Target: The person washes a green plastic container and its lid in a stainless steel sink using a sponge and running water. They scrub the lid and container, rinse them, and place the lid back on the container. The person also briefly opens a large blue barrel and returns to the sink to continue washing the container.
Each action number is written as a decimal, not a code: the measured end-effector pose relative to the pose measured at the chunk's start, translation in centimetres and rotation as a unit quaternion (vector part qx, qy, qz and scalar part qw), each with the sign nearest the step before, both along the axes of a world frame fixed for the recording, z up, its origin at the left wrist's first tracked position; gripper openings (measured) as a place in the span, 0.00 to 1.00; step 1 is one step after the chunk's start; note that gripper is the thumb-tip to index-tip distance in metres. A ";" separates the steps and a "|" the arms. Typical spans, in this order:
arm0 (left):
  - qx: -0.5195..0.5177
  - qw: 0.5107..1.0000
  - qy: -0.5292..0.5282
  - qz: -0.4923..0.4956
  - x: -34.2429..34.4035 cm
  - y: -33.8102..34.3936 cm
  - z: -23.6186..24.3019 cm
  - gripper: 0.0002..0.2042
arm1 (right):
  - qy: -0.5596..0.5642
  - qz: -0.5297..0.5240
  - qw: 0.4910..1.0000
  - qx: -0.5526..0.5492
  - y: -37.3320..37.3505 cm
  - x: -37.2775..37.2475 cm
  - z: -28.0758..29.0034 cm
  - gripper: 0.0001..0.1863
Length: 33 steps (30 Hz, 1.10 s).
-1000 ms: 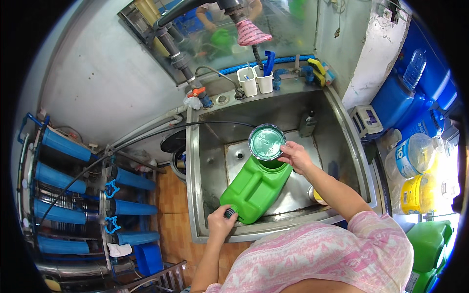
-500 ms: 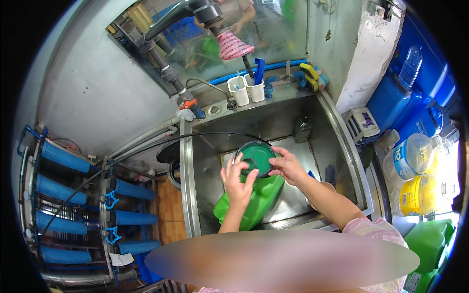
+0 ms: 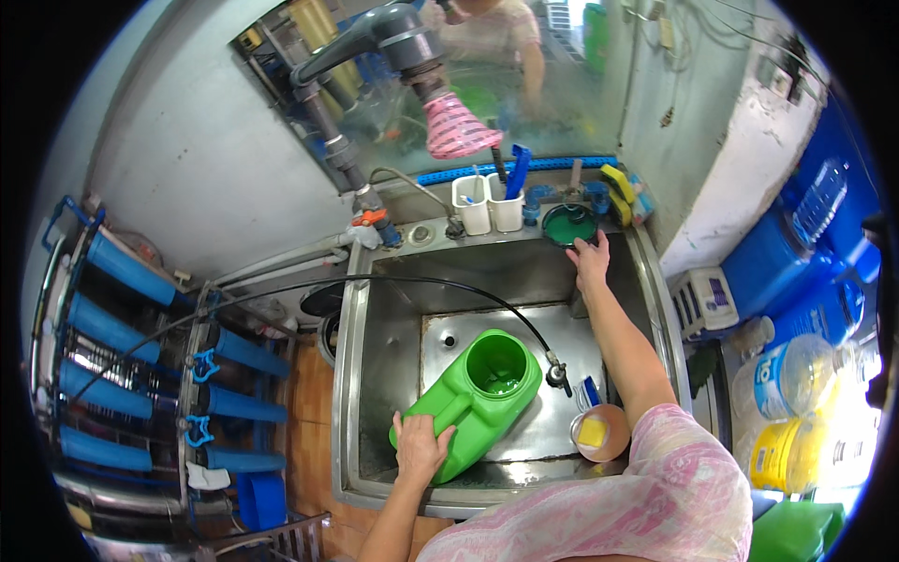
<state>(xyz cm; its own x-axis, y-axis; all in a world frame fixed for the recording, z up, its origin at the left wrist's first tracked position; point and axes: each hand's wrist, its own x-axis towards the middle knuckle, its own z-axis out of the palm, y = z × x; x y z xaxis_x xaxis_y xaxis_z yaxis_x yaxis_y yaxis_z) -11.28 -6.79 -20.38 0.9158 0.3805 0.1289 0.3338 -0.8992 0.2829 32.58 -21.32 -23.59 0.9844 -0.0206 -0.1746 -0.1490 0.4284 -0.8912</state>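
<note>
A bright green plastic jug (image 3: 449,464) lies tilted in the steel sink (image 3: 348,403), its wide round mouth uncovered and facing up and away from me. My left hand (image 3: 421,450) grips the jug near its lower end, beside the moulded handle. Out at the sink's back ledge, my right hand (image 3: 590,264) holds the round dark-rimmed green lid (image 3: 569,226) by its near edge. Whether the lid rests fully on the ledge I cannot tell.
A black hose ends in a spray nozzle (image 3: 558,374) right of the jug. Near it stands a bowl (image 3: 618,436) with a yellow sponge (image 3: 592,432). White holders (image 3: 471,206) and sponges (image 3: 616,195) line the ledge. A pink-wrapped pipe end (image 3: 459,128) hangs above.
The lid has left the jug's mouth; my right hand has carried it to the back ledge. My left hand has dropped from the lid to the jug's lower end.
</note>
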 end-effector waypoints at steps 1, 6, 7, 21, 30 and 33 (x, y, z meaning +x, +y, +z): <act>0.016 1.000 -0.008 0.012 0.4 -0.1 -0.3 0.17 | 0.014 -0.001 1.000 -0.004 0.8 0.2 0.1 0.41; 0.043 0.998 -0.021 0.049 4.6 0.1 -1.6 0.16 | -0.081 0.039 0.970 -0.225 2.5 -6.1 1.9 0.44; 0.053 0.997 -0.030 0.056 5.7 0.1 -1.8 0.16 | -0.117 0.072 0.964 -0.228 2.8 -8.6 2.6 0.42; 0.000 0.926 -0.348 0.147 -22.5 -6.6 3.5 0.07 | -0.445 0.503 0.730 -0.130 2.1 -50.5 8.7 0.05; -0.191 0.693 0.132 0.682 -67.3 -30.0 0.0 0.18 | -0.287 0.883 0.358 -0.104 2.4 -85.8 3.9 0.09; -0.355 0.562 0.239 0.708 -75.0 -38.4 0.8 0.23 | -0.334 0.886 0.314 -0.074 2.0 -95.2 3.3 0.08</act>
<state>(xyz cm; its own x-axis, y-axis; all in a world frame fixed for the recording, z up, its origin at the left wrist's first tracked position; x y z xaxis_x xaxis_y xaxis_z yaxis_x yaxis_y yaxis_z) -86.24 -45.22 -19.56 -0.5045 0.5711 -0.6475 0.7623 0.6467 -0.0235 -62.62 -19.28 -20.33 -0.7096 0.7033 -0.0430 0.2042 0.1469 -0.9678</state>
